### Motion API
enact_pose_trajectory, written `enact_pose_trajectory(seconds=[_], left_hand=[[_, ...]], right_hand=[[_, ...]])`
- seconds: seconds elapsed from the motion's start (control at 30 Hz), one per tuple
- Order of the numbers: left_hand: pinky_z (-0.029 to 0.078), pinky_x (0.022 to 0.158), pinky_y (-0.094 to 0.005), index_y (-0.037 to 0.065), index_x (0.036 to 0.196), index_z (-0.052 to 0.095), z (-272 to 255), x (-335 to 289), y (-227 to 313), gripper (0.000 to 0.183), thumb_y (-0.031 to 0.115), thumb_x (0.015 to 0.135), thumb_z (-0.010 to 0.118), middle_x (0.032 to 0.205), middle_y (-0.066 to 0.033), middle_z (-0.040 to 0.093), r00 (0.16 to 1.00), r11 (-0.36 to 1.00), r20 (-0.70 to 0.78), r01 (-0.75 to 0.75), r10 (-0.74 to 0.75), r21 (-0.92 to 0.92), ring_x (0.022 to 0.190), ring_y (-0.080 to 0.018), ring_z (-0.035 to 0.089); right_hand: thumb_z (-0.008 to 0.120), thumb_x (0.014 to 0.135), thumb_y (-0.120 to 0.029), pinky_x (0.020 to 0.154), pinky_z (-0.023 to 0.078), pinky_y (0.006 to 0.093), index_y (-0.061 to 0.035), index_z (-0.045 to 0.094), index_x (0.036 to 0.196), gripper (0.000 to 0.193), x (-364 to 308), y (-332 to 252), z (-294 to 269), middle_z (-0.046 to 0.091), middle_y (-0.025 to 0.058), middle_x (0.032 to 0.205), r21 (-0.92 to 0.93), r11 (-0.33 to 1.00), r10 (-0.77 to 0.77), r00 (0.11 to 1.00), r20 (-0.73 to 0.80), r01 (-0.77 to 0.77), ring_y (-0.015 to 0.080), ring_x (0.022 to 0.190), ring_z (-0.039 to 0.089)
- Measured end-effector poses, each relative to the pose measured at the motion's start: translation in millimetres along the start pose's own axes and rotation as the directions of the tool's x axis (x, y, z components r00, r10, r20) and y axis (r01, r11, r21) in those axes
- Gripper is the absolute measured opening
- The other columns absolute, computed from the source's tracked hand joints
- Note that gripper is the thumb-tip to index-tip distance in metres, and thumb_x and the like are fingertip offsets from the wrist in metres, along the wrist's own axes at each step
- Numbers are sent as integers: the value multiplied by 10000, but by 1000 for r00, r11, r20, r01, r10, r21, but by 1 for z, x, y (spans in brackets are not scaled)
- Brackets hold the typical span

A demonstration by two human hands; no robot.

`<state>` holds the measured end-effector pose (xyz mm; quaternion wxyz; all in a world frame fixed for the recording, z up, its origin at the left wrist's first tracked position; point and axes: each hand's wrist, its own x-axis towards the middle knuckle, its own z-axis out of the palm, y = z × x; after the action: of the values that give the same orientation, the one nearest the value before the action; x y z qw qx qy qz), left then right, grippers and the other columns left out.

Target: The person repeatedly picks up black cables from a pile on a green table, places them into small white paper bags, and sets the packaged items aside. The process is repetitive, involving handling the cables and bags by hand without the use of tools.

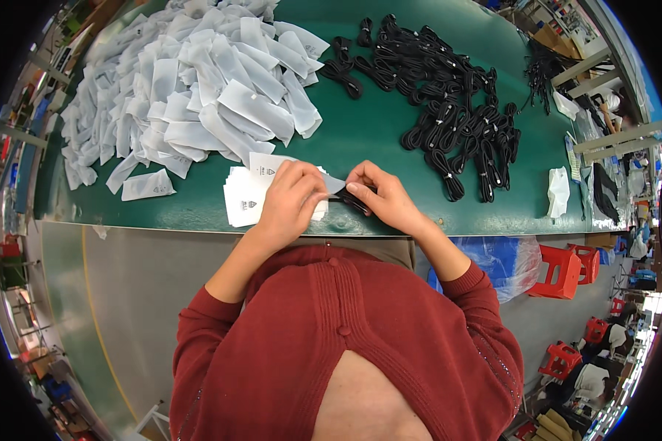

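A grey floor is seen nearest, then the green table point(390, 140) edge. There, a white pouch point(332, 184) is pinched by the left hand point(290, 202) and a coiled black cable point(357, 200), lying left-right, by the right hand point(382, 198). Filled pouches point(191, 88) and cable bundles point(449, 103) are heaped farther back.

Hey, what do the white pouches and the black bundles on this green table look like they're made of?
White pouches: likely thin frosted plastic film, matte and translucent, since they crinkle and overlap softly. Black cable bundles: probably rubber or plastic-sheathed cord with a slight sheen, coiled and tied. Green table: a smooth, matte mat-like surface; its material is unclear.
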<state>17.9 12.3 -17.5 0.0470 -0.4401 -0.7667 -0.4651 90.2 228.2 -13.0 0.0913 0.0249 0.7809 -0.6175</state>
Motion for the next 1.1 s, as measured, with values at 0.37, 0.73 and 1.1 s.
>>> enact_pose_trajectory(seconds=[0.37, 0.73, 1.1], left_hand=[[454, 867, -280, 28, 920, 611, -17, 36, -12, 90, 102, 910, 660, 1060, -44, 603, 962, 790, -56, 187, -269, -584, 988, -151, 563], [452, 773, -221, 15, 1084, 636, -72, 112, -45, 231, 212, 964, 639, 931, 15, 614, 914, 680, -137, 177, -381, -711, 823, -58, 554], [483, 877, -309, 18, 1109, 652, -107, 133, -77, 287, 266, 971, 616, 1135, -74, 664, 897, 574, -132, 153, -423, -804, 994, -150, 615]], right_hand=[[683, 860, -10, 686, 487, 255, -28, 644, 1105, 249, 19, -34, 9, 560, 105, 1079, 73, 784, -579, 769, -270, 616, 139, 798, 590], [762, 809, -197, 683, 522, 421, -20, 621, 1030, 316, 146, 14, -55, 586, 163, 1043, -927, 335, -838, 503, -212, 167, 314, 831, 622], [722, 833, -225, 760, 534, 496, 12, 581, 1035, 343, 128, 28, -39, 582, 233, 1017, -788, 612, -355, 863, -359, -76, 427, 881, 642]])
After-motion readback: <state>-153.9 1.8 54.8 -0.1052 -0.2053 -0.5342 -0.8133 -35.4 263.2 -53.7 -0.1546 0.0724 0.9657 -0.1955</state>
